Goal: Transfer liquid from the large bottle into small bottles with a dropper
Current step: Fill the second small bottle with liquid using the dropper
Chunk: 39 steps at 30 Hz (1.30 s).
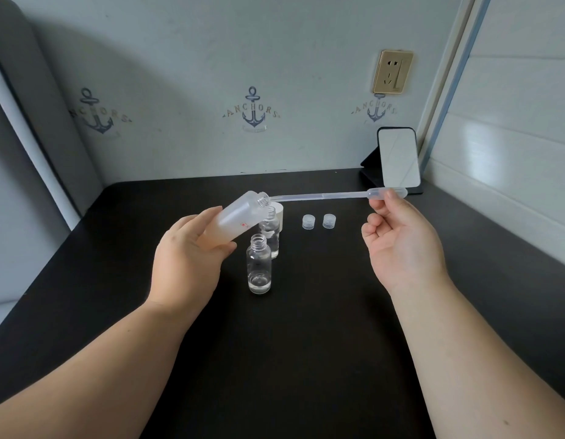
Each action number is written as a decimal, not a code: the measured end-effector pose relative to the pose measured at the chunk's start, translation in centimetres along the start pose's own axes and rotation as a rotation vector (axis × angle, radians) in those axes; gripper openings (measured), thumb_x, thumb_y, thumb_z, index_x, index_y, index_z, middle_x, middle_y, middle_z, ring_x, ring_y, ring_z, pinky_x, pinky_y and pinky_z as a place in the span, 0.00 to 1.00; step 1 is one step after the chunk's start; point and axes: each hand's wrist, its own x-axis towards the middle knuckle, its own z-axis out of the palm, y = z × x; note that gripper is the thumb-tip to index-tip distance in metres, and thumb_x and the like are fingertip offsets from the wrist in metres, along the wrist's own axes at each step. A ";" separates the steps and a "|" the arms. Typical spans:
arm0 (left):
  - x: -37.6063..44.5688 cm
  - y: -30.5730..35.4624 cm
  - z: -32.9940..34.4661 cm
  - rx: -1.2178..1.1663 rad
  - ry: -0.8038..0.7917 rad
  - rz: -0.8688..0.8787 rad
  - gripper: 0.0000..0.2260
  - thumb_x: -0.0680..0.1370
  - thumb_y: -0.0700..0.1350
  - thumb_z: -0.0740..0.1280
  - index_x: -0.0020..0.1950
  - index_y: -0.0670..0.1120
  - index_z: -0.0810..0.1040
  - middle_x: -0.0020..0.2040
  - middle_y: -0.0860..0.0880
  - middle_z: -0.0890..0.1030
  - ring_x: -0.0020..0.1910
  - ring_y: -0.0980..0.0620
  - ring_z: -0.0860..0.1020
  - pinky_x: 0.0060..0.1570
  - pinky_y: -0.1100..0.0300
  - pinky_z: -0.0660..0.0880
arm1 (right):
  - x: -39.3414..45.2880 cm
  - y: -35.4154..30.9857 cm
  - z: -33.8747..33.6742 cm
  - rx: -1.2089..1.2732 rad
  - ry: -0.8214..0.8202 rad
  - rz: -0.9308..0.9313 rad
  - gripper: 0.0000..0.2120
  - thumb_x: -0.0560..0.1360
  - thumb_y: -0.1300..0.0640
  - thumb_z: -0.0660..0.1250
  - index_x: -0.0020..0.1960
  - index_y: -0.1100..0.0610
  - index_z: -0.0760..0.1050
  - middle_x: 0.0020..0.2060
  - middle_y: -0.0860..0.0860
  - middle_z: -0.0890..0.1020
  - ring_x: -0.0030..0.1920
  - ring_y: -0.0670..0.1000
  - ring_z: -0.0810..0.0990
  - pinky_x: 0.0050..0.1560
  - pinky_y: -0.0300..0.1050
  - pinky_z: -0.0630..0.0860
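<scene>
My left hand [186, 258] grips the large frosted bottle [235, 218], tilted with its open mouth up and to the right. My right hand [398, 236] pinches the bulb of a clear plastic dropper [322, 195] that lies nearly level, its tip at the bottle's mouth. Two small clear glass bottles stand uncapped on the black table below the large bottle: the near one [259, 267] holds a little liquid at its bottom, the far one [271, 232] is partly hidden behind it and the large bottle.
Two small clear caps [308, 222] [329, 221] sit right of the bottles. A white cap [279, 210] stands behind them. A phone on a black stand [398, 158] leans at the back right. The wall lies behind and a white panel to the right.
</scene>
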 end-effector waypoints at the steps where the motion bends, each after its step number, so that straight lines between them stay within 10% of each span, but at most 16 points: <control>1: 0.0 0.0 0.0 -0.007 0.005 -0.006 0.25 0.74 0.45 0.76 0.69 0.57 0.77 0.54 0.61 0.76 0.52 0.64 0.69 0.48 0.74 0.63 | 0.0 0.0 0.0 0.007 0.007 0.000 0.04 0.78 0.59 0.71 0.48 0.59 0.83 0.41 0.51 0.83 0.33 0.47 0.75 0.36 0.37 0.74; 16: 0.1 -0.2 0.0 -0.155 -0.046 -0.075 0.17 0.76 0.51 0.73 0.60 0.68 0.76 0.47 0.64 0.81 0.47 0.57 0.80 0.44 0.59 0.74 | 0.1 -0.3 -0.1 0.101 0.021 0.042 0.09 0.78 0.59 0.71 0.42 0.59 0.86 0.37 0.50 0.81 0.31 0.46 0.73 0.35 0.36 0.71; 22: 0.2 -0.1 0.0 -0.218 -0.070 -0.102 0.14 0.77 0.50 0.73 0.59 0.65 0.76 0.48 0.70 0.80 0.49 0.74 0.77 0.36 0.74 0.73 | 0.1 -0.1 0.1 0.059 0.029 0.048 0.10 0.77 0.60 0.70 0.38 0.59 0.85 0.36 0.50 0.81 0.30 0.47 0.72 0.34 0.37 0.71; 32: 0.3 0.1 0.1 -0.234 -0.084 -0.178 0.25 0.73 0.58 0.75 0.69 0.59 0.72 0.56 0.63 0.78 0.52 0.64 0.78 0.44 0.69 0.70 | 0.1 -0.1 0.2 0.030 0.045 0.039 0.13 0.77 0.60 0.70 0.34 0.57 0.84 0.35 0.51 0.82 0.29 0.47 0.73 0.32 0.37 0.71; 39: -0.8 0.9 -2.0 -0.343 0.232 -0.094 0.15 0.78 0.63 0.60 0.57 0.57 0.77 0.46 0.59 0.80 0.45 0.61 0.79 0.43 0.62 0.73 | 0.2 -0.1 0.1 0.022 0.053 0.046 0.13 0.77 0.61 0.70 0.34 0.57 0.84 0.35 0.51 0.82 0.30 0.47 0.73 0.33 0.37 0.70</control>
